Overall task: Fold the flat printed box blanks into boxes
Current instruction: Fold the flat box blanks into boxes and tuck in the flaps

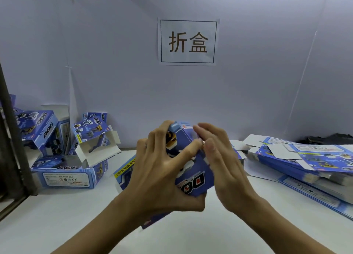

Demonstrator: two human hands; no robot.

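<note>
A blue printed box with "DOG" lettering is held above the white table, partly folded into shape. My left hand grips it from the left, fingers curled over its top edge and thumb across its front face. My right hand is on its right side, fingertips pinching at the upper end near the left thumb. A stack of flat blue box blanks lies at the right on the table. Several folded boxes with open flaps are piled at the left.
The white table runs toward me. A pale back wall carries a paper sign with two characters. A dark upright post stands at the far left. A dark object lies behind the blanks at the right.
</note>
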